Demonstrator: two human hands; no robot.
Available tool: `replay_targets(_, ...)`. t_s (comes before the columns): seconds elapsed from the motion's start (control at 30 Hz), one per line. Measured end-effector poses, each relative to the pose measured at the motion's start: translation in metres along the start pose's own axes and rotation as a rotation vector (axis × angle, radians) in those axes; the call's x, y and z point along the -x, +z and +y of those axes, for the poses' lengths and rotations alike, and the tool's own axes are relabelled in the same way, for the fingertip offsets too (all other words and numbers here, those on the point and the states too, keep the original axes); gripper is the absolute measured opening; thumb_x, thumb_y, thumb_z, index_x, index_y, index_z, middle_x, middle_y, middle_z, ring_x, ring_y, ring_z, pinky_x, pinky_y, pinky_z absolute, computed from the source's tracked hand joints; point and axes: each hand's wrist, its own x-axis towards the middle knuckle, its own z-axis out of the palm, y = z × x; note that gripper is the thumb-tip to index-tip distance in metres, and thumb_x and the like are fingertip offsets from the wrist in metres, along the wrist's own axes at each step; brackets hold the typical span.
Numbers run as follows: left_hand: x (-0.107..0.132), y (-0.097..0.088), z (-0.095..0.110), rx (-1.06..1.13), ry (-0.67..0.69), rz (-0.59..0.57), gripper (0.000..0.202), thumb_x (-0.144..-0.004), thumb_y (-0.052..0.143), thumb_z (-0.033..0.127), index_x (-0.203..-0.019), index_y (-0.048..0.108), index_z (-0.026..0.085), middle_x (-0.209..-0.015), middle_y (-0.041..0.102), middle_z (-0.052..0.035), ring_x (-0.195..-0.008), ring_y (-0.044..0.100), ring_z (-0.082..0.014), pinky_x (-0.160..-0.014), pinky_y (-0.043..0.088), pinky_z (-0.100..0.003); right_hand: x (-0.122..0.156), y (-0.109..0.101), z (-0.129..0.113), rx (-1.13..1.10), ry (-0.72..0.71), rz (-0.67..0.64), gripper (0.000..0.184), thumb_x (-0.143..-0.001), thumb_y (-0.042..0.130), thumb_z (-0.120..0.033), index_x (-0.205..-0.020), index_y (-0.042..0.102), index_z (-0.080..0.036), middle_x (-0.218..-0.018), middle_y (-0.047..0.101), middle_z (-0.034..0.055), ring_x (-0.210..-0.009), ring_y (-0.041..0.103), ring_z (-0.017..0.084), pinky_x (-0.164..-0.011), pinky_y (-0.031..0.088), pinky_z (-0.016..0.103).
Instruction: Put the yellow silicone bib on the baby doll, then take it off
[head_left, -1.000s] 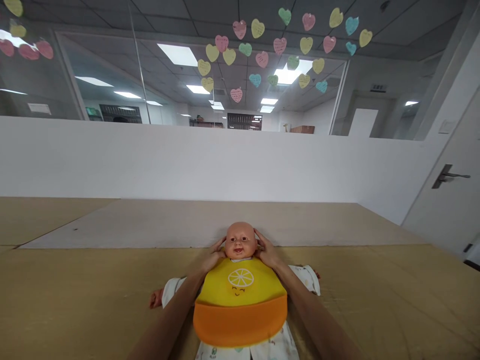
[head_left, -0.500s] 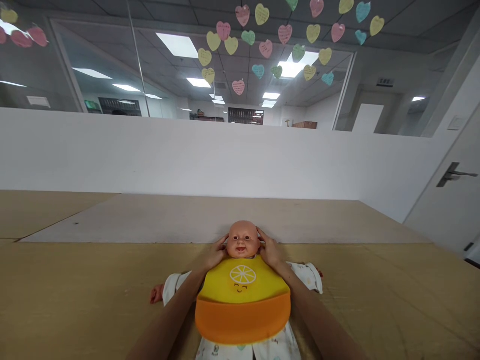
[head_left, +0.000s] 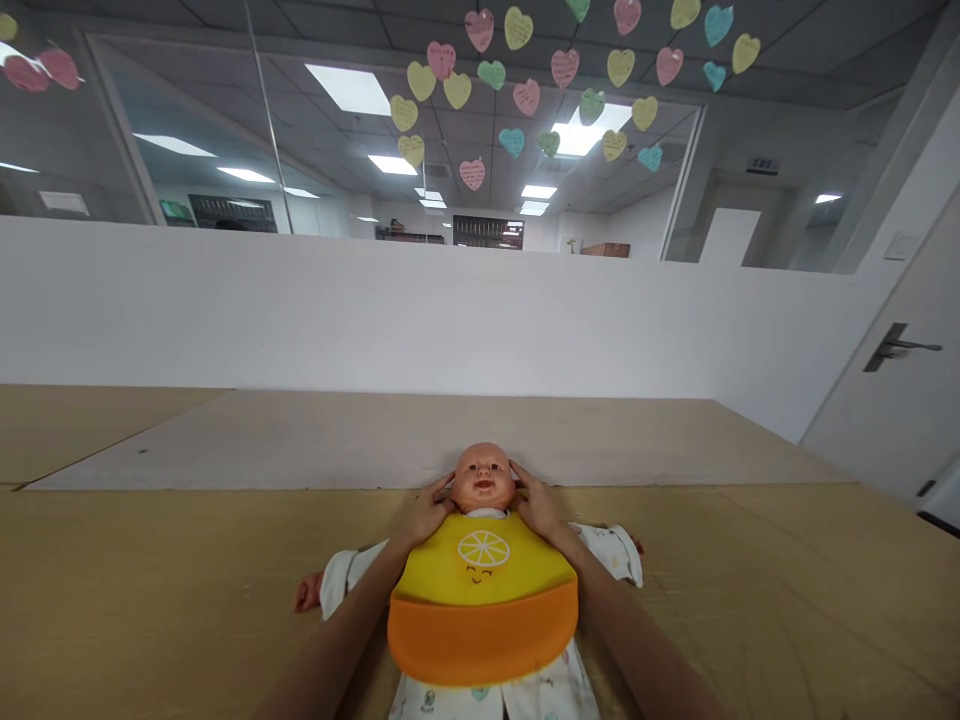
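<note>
A baby doll (head_left: pixel 484 478) in a white printed suit lies face up on the tan table top (head_left: pixel 150 600), its head away from me. A yellow bib (head_left: pixel 480 565) with a lemon print and an orange catch pocket covers its chest. My left hand (head_left: pixel 426 515) is at the left of the doll's neck and my right hand (head_left: pixel 540 508) at the right, just above the bib's top corners. The fingers of both hands curl in beside the head and behind the neck. What they grip there is hidden.
A paler board (head_left: pixel 375 440) lies on the table beyond the doll, up against a low white partition (head_left: pixel 375 310). Above it are glass panes with several paper hearts (head_left: pixel 525 95). A white door with a lever handle (head_left: pixel 896 348) stands at the right.
The doll's chin has tipped up a little between my hands. Both hands stay at its neck, fingers tucked slightly further in. The view shifted slightly.
</note>
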Motion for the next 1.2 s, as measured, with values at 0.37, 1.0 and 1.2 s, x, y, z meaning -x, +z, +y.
replay_targets(0.37,0.030,-0.008,0.028,0.210,-0.080,0.037,0.057,-0.060,0.062,0.026,-0.116,0.064,0.016,-0.107,0.072,-0.0079,-0.096,0.066,-0.0257,-0.079,0.050,-0.032,0.022,-0.028,-0.018,-0.246,0.192,-0.073,0.067,-0.065,0.059,-0.025,-0.130,0.050,-0.013,-0.109,0.067,0.0110,-0.092,0.064,0.022,-0.076,0.049,0.031)
replay_targets(1.0,0.135,-0.033,0.017,0.485,-0.018,0.097,0.022,-0.065,0.070,0.035,-0.078,0.077,0.019,-0.102,0.071,-0.0063,-0.095,0.061,-0.0244,-0.080,0.047,-0.029,0.108,-0.047,-0.047,-0.518,0.309,-0.096,0.036,-0.060,0.073,-0.040,-0.088,0.072,-0.017,-0.089,0.068,0.0053,-0.070,0.058,0.014,-0.059,0.043,0.022)
replay_targets(1.2,0.142,-0.029,0.024,0.694,0.021,0.019,0.022,-0.066,0.075,0.033,-0.081,0.078,0.019,-0.091,0.070,-0.0075,-0.075,0.057,-0.0173,-0.068,0.045,-0.027,0.153,-0.052,-0.037,-0.841,0.381,-0.053,0.045,-0.057,0.082,-0.047,-0.091,0.071,-0.019,-0.080,0.063,0.0033,-0.058,0.052,0.008,-0.045,0.036,0.016)
